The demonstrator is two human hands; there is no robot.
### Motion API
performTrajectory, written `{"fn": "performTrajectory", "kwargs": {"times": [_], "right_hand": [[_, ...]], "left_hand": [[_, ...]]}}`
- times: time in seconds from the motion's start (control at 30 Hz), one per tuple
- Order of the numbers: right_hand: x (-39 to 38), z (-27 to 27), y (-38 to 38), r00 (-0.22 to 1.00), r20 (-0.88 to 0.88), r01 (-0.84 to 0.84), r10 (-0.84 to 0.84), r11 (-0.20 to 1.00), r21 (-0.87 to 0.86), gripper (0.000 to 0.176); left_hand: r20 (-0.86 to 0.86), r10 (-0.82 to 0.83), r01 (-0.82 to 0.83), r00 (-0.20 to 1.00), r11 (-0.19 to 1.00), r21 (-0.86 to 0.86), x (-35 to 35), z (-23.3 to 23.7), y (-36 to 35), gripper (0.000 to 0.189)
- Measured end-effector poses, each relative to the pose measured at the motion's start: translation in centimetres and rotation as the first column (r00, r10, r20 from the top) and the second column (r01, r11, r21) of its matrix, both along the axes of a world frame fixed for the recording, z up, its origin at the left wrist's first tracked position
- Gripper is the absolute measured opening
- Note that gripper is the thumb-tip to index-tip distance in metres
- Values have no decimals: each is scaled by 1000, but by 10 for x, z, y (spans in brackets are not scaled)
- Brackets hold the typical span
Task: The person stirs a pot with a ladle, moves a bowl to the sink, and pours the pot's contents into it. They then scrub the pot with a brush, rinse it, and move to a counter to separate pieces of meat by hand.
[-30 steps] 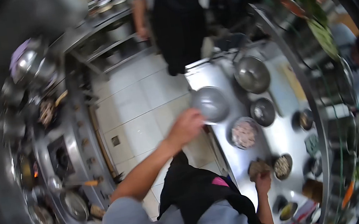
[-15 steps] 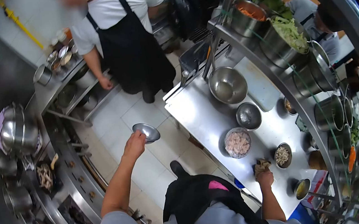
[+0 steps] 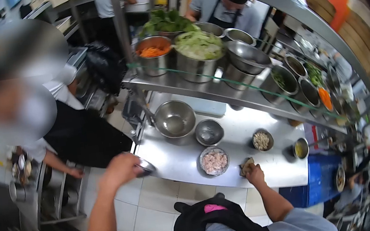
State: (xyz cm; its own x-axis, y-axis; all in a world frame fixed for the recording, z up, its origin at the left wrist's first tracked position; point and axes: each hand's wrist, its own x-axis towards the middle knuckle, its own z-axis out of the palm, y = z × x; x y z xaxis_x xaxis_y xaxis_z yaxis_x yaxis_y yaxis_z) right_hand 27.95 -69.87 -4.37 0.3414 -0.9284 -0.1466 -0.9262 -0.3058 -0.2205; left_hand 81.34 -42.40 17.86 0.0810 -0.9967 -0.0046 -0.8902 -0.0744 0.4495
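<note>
My left hand grips a small metal bowl by its rim, near the left end of the steel table. On the table's front part, my right hand is closed on a brownish cloth that touches the surface. Between my hands stands a bowl of pale pink raw meat. Behind it are a medium metal bowl and a larger metal bowl. A bowl of chopped pale pieces sits just behind the cloth.
Over the table's back runs a steel shelf with pots of shredded carrot and cut greens. A pan with yellow contents stands at the right. A co-worker in a black apron is close at left; another person works behind the shelf.
My view has turned right, toward the table and shelf. The small bowl in my left hand is now beside the table's left end. The cloth has moved nearer the front edge.
</note>
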Motion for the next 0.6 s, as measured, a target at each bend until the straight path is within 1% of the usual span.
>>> {"fn": "performTrajectory", "kwargs": {"times": [0.03,0.07,0.1,0.13,0.17,0.2,0.23,0.27,0.3,0.33,0.37,0.4,0.43,0.47,0.5,0.53,0.6], "right_hand": [[-3,3,0,1000,1,28,-28,994,102,54],[-2,9,8,954,300,17,-12,1000,-13,43],[4,33,13,938,346,-6,-11,999,47,32],[23,87,29,877,477,-65,-61,968,243,26],[39,126,46,809,584,-142,-62,944,297,24],[56,158,61,834,551,-190,-10,933,305,27],[68,168,72,804,556,-314,212,945,94,32],[86,183,83,766,498,-443,407,895,-50,38],[101,189,92,792,419,-517,445,853,70,38],[109,174,97,822,238,-561,518,810,173,36],[115,179,98,843,171,-539,511,800,263,36],[115,190,95,859,101,-504,503,791,348,36],[107,204,90,840,99,-538,534,795,281,36],[91,221,80,834,88,-551,545,809,204,36],[81,232,75,849,50,-525,525,832,181,35],[70,229,68,859,50,-509,509,840,186,35],[46,204,51,949,13,-316,316,944,94,35]], "left_hand": [[-31,-37,36,999,999,-12,-31,11,-8,19],[-98,-97,100,990,995,20,-59,14,-17,19],[-123,-167,156,978,983,-98,-90,5,-24,19],[-159,-227,215,961,973,-88,-118,0,-31,18],[-150,-324,301,934,940,-161,-143,-17,-40,18],[-143,-387,362,911,917,-169,-169,-33,-48,20],[-180,-444,404,878,888,-221,-195,-45,-56,21],[-232,-505,433,831,850,-299,-219,-45,-64,20],[-226,-525,446,821,835,-322,-237,-36,-70,20],[-216,-544,457,811,819,-347,-249,-29,-72,21],[-223,-555,467,802,814,-345,-250,-30,-69,21],[-236,-509,403,828,833,-380,-244,-32,-66,21],[-248,-465,340,850,844,-415,-234,-35,-64,21],[-126,-365,284,922,863,-417,-219,-54,-58,21],[-5,-227,204,974,884,-420,-194,-85,-38,21],[-33,-19,4,999,921,-389,-176,-112,-29,19],[-83,211,-227,974,920,-318,-149,-135,-23,17]]}}
